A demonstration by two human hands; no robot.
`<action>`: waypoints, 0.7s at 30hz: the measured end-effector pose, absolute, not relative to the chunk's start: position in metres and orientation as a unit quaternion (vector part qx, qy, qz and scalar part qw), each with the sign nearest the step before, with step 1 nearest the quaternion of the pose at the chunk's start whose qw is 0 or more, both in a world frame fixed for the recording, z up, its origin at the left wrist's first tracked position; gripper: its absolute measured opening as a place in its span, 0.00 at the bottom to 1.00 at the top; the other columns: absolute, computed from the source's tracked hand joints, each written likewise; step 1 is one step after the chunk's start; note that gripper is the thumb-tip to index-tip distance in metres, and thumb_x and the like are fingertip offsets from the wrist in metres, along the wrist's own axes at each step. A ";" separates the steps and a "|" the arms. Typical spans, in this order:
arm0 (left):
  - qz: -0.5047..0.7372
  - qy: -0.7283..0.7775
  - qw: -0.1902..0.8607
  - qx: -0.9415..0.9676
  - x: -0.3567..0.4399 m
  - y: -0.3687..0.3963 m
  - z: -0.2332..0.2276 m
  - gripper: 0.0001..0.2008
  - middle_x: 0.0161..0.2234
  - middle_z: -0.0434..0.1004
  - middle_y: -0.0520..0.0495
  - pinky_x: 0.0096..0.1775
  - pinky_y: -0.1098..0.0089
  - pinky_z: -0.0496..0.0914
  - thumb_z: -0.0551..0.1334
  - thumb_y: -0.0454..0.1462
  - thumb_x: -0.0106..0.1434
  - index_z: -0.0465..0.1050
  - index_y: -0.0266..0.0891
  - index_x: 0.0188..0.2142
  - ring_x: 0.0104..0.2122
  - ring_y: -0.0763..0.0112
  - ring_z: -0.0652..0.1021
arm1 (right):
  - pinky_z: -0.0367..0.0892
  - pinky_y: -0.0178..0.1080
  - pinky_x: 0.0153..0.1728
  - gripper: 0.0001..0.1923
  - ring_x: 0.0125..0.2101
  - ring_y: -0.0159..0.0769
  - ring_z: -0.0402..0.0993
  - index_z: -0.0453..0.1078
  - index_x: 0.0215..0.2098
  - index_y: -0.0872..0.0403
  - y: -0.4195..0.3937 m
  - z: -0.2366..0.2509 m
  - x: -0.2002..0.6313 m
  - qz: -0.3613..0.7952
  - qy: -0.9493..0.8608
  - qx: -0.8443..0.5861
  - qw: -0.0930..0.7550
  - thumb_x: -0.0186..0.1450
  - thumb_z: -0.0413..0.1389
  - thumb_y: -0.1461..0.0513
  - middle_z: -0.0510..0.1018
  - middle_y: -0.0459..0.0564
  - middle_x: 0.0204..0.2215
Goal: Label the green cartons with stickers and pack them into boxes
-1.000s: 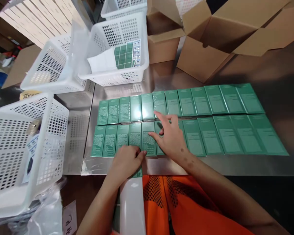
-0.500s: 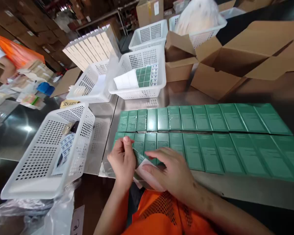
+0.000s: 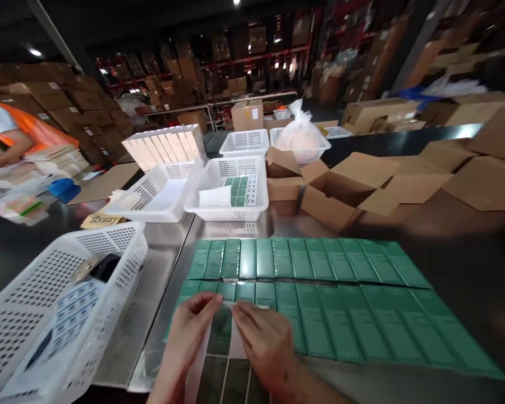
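A sheet of dark green labels (image 3: 214, 373) with white borders hangs in front of me, tilted towards my body. My left hand (image 3: 187, 334) pinches its upper left part between thumb and fingers. On the other side, my right hand (image 3: 266, 339) is closed on the upper right part, close to the left fingertips. Just beyond the hands lie two rows of green boxes (image 3: 332, 306), packed side by side. The hands cover part of the near row's left end.
At left a white basket (image 3: 73, 238) holds a label sheet and a tape roll. Behind the boxes, another white basket (image 3: 225, 213) contains green label sheets. Open cartons (image 3: 332, 207) stand at the back right. A person in an orange vest (image 3: 46, 132) is at far left.
My view has tilted up. Both hands have come together at the top of the label sheet, which now hangs with its green labels facing me.
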State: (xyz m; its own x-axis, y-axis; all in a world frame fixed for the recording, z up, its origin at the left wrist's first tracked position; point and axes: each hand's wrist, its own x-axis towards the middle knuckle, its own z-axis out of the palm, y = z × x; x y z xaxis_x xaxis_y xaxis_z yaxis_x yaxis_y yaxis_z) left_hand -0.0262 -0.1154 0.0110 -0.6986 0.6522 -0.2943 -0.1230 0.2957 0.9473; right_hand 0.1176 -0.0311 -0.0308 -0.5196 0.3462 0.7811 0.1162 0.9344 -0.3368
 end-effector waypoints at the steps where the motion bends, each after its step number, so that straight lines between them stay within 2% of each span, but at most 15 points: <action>1: 0.565 0.726 0.348 0.182 -0.029 -0.117 0.010 0.20 0.23 0.77 0.50 0.30 0.72 0.67 0.73 0.52 0.44 0.79 0.38 0.25 0.25 0.68 0.74 | 0.75 0.38 0.33 0.16 0.36 0.36 0.82 0.74 0.46 0.55 -0.033 -0.034 0.115 0.124 -0.862 -0.140 0.472 0.69 0.47 0.69 0.84 0.51 0.38; 4: 0.571 0.710 0.375 0.170 -0.036 -0.120 0.004 0.19 0.26 0.80 0.48 0.33 0.70 0.70 0.75 0.51 0.42 0.82 0.38 0.27 0.28 0.65 0.77 | 0.76 0.37 0.36 0.14 0.38 0.37 0.82 0.75 0.44 0.52 -0.040 -0.045 0.108 0.126 -0.863 -0.165 0.461 0.70 0.47 0.66 0.84 0.50 0.40; 7: 0.574 0.698 0.402 0.146 -0.043 -0.125 -0.002 0.19 0.27 0.82 0.48 0.31 0.71 0.69 0.76 0.49 0.42 0.83 0.39 0.29 0.27 0.67 0.77 | 0.76 0.39 0.42 0.12 0.44 0.39 0.80 0.75 0.39 0.50 -0.047 -0.057 0.104 0.108 -0.875 -0.165 0.442 0.69 0.49 0.63 0.82 0.50 0.45; 10: 0.584 0.704 0.384 0.128 -0.053 -0.131 -0.002 0.22 0.27 0.82 0.48 0.30 0.71 0.69 0.76 0.49 0.41 0.83 0.39 0.32 0.26 0.68 0.76 | 0.69 0.48 0.54 0.10 0.54 0.44 0.73 0.73 0.32 0.48 -0.052 -0.058 0.110 0.120 -0.894 -0.094 0.421 0.69 0.52 0.58 0.79 0.47 0.50; 13: 0.601 0.716 0.341 0.101 -0.069 -0.140 0.003 0.25 0.25 0.80 0.49 0.29 0.72 0.68 0.77 0.50 0.37 0.82 0.37 0.32 0.25 0.71 0.74 | 0.63 0.48 0.59 0.13 0.57 0.40 0.69 0.73 0.30 0.45 -0.051 -0.035 0.131 0.219 -0.884 0.037 0.411 0.70 0.53 0.52 0.80 0.42 0.46; 16: 0.610 0.723 0.314 0.078 -0.088 -0.148 0.008 0.24 0.22 0.74 0.53 0.24 0.75 0.62 0.76 0.48 0.36 0.79 0.36 0.30 0.21 0.75 0.69 | 0.69 0.40 0.52 0.14 0.49 0.36 0.74 0.73 0.33 0.47 -0.031 0.005 0.152 0.364 -0.840 0.069 0.396 0.72 0.51 0.52 0.80 0.45 0.37; 19: 0.619 0.724 0.298 0.061 -0.097 -0.145 0.010 0.17 0.19 0.68 0.57 0.20 0.76 0.56 0.72 0.45 0.41 0.74 0.39 0.29 0.18 0.78 0.64 | 0.72 0.36 0.40 0.06 0.39 0.35 0.76 0.72 0.36 0.49 0.007 0.038 0.156 0.436 -0.836 -0.042 0.331 0.70 0.55 0.59 0.79 0.46 0.34; 21: 0.601 0.736 0.302 0.078 -0.092 -0.135 0.012 0.13 0.19 0.66 0.57 0.20 0.74 0.53 0.68 0.44 0.45 0.74 0.40 0.29 0.17 0.77 0.63 | 0.71 0.36 0.34 0.05 0.33 0.34 0.76 0.73 0.33 0.49 0.038 0.044 0.145 0.440 -0.837 -0.135 0.295 0.68 0.58 0.60 0.79 0.45 0.30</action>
State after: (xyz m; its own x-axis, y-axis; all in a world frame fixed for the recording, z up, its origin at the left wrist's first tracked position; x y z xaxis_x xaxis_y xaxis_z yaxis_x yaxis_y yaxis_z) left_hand -0.0924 -0.1347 0.0118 -0.8058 0.4778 -0.3498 -0.2477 0.2646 0.9320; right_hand 0.1451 0.0376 0.0445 -0.7895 0.4852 0.3759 -0.0348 0.5760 -0.8167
